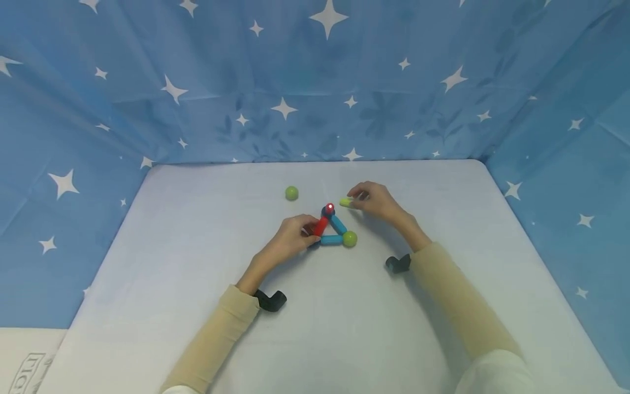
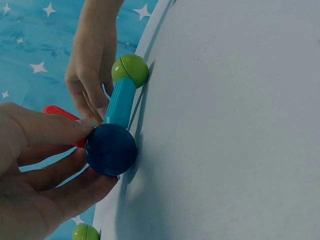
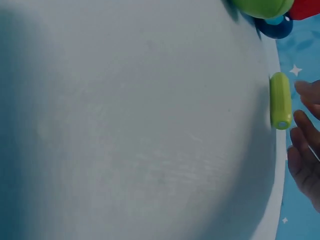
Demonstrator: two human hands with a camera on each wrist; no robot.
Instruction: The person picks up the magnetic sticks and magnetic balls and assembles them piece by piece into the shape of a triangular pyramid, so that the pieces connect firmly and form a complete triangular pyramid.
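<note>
Toy rods and balls are joined into a triangle. My left hand holds its left corner, thumb and fingers round a dark blue ball. A red rod and a blue rod run from that corner. Another blue rod links the green ball to the far corner, where a red rod end points up. My right hand is beside a loose yellow-green rod. In the right wrist view its thumb and fingers are spread, with a gap between them and the rod.
A second green ball lies behind the triangle on the white table. Blue curtains with white stars enclose the back and sides. Black wrist-worn pieces stick out by both sleeves.
</note>
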